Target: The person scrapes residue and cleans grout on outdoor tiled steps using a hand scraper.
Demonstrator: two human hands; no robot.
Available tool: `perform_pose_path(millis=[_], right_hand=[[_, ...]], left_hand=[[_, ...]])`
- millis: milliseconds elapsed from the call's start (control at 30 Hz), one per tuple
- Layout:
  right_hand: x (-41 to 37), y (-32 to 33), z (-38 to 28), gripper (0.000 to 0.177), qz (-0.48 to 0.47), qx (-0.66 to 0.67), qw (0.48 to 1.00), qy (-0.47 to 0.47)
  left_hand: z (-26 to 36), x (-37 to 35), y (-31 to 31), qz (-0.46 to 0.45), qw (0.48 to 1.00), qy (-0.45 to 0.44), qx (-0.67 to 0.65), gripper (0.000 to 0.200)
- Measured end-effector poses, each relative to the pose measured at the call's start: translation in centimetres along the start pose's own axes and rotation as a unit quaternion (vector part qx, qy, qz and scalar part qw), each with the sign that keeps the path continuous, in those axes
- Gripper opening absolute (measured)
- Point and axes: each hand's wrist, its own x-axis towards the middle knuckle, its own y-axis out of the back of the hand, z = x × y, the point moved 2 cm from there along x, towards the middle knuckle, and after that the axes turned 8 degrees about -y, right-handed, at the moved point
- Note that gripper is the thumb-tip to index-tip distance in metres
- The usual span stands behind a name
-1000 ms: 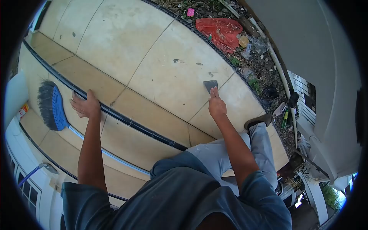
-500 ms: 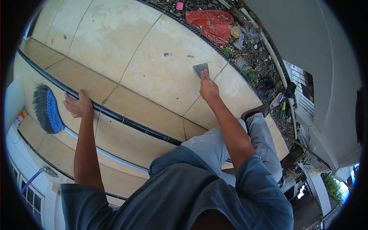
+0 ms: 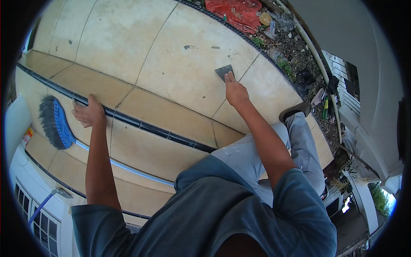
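My right hand [image 3: 236,92] grips a scraper [image 3: 223,71], fingers extended along its handle. The scraper's wide, dark flat blade is at the surface of a beige floor tile [image 3: 175,70]; whether its edge touches cannot be made out. Small dark marks and specks lie on the tile beyond the blade. On the left, my left hand [image 3: 89,113] rests on the step's dark edge trim [image 3: 141,124], thumb over the top and fingers spread across the front. A broom [image 3: 62,124] with blue head and grey bristles lies beside that hand, its pale blue handle running behind my forearm.
Black edging borders the tiles at the upper right. Past it, a gravel strip holds a red plastic bag [image 3: 235,13], litter, weeds and a long pale pipe [image 3: 314,64]. Lower steps descend at left toward a white-framed glazed door [image 3: 43,227]. My shoe [image 3: 295,111] is near the edging.
The view has tilted, so the floor sits higher in the picture. Relative to the tile, the scraper has drawn back slightly toward me and its blade has turned. My left hand stays on the edge.
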Motion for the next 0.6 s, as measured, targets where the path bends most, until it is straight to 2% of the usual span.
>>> perform_pose_path(millis=[133,333,533,600], right_hand=[[2.1,0.5,-0.2,0.053,0.037,0.025,0.999,-0.011],[-0.2,0.3,-0.3,0.054,0.013,-0.008,1.000,-0.001],[4.1,2.0,-1.6,0.052,0.060,0.019,0.998,-0.015],[1.9,1.6,-1.3,0.052,0.009,0.009,1.000,-0.020]], left_hand=[[0.5,0.0,-0.1,0.005,1.000,0.004,-0.008,0.077],[1.1,0.5,-0.3,0.021,1.000,0.003,-0.011,0.076],[0.7,0.0,-0.1,0.009,1.000,0.005,-0.011,0.075],[0.6,-0.1,0.0,0.004,1.000,0.004,-0.004,0.075]])
